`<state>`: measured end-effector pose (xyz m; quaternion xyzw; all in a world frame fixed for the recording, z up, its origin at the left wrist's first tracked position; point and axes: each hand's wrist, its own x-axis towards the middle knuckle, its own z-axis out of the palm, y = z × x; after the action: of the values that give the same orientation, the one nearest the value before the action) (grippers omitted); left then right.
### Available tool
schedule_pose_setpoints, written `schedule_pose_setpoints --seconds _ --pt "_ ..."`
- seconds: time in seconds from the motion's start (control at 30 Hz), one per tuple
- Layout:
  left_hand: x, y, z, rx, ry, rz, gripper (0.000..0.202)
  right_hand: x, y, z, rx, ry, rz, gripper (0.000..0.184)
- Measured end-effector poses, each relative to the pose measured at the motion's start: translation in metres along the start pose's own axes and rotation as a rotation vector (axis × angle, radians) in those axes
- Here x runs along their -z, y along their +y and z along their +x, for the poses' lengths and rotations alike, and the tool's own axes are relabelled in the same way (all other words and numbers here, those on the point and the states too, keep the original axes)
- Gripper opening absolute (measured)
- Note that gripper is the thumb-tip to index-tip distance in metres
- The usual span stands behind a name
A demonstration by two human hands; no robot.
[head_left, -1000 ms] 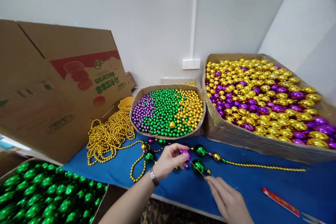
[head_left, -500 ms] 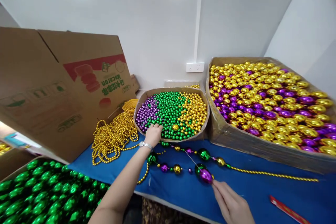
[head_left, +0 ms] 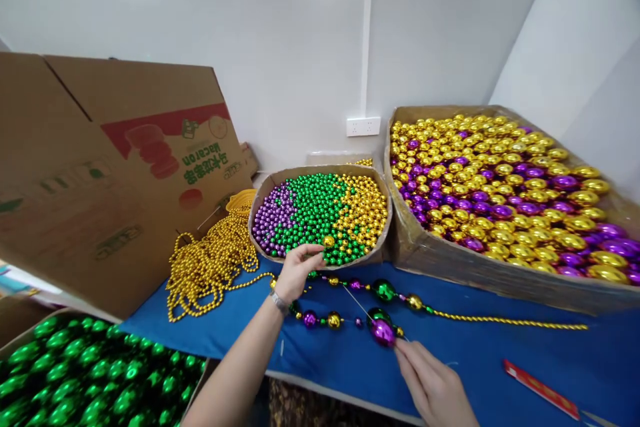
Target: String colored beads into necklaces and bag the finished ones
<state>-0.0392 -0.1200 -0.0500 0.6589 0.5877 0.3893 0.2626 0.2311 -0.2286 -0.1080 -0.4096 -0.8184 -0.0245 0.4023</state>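
Note:
My left hand (head_left: 296, 270) hovers at the near rim of a small cardboard box (head_left: 320, 170) of purple, green and gold beads, thumb and fingers pinched on something too small to make out. My right hand (head_left: 433, 383) rests low on the blue table (head_left: 475, 360), fingertips pinched on a thin thread beside a large purple bead (head_left: 383, 331). A strand of big green, purple and gold beads (head_left: 383, 290) lies between my hands, ending in a gold bead rope (head_left: 510, 321) that runs right.
A large box of gold and purple baubles (head_left: 505, 180) fills the right. A heap of gold bead chains (head_left: 210, 260) lies left of the small box, by a leaning cardboard carton (head_left: 115, 167). Green baubles (head_left: 95, 373) fill a box at lower left. A red tool (head_left: 543, 390) lies at lower right.
My left hand let go of the purple bead, reached into the small bead box, and has now drawn back to its near rim. The purple bead has slid down the thread to my right hand.

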Motion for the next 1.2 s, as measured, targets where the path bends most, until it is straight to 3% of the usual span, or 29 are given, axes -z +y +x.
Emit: schedule_pose_setpoints --seconds 0.1,0.17,0.27,0.4,0.53,0.63,0.73,0.83,0.93,1.07,1.2 --pt "-0.015 0.017 -0.021 0.166 -0.102 -0.752 0.026 0.003 -0.001 0.001 -0.015 -0.007 -0.001 0.031" --pt "-0.022 0.027 -0.030 0.270 -0.145 -1.059 0.024 0.004 -0.002 0.001 -0.021 -0.014 -0.008 0.032" --pt "-0.026 0.035 -0.037 0.344 -0.181 -1.195 0.021 0.006 -0.003 0.002 -0.036 -0.016 -0.002 0.032" --pt "-0.029 0.039 -0.038 0.367 -0.205 -1.220 0.022 0.007 -0.002 0.001 -0.046 -0.007 0.016 0.032" --pt "-0.030 0.040 -0.042 0.328 -0.217 -1.142 0.024 0.006 0.000 -0.001 -0.045 -0.010 0.003 0.034" --pt "-0.030 0.041 -0.045 0.226 -0.226 -0.944 0.024 0.003 0.003 -0.002 -0.032 -0.004 -0.030 0.036" --pt "-0.026 0.040 -0.035 0.019 -0.192 -0.557 0.027 0.002 0.006 -0.004 -0.030 0.024 -0.064 0.036" --pt "-0.022 0.033 -0.006 -0.183 0.006 -0.050 0.031 0.004 0.006 -0.003 -0.055 0.026 -0.060 0.036" --pt "-0.020 0.020 0.029 -0.217 0.079 0.319 0.036 0.006 0.004 -0.001 -0.055 0.025 -0.054 0.036" --pt "-0.023 0.009 0.051 -0.213 0.021 0.349 0.028 0.007 0.003 0.001 -0.063 0.016 -0.031 0.036" --pt "-0.028 0.009 0.037 -0.211 0.002 0.256 0.028 0.008 0.005 0.000 -0.065 0.036 -0.030 0.034"
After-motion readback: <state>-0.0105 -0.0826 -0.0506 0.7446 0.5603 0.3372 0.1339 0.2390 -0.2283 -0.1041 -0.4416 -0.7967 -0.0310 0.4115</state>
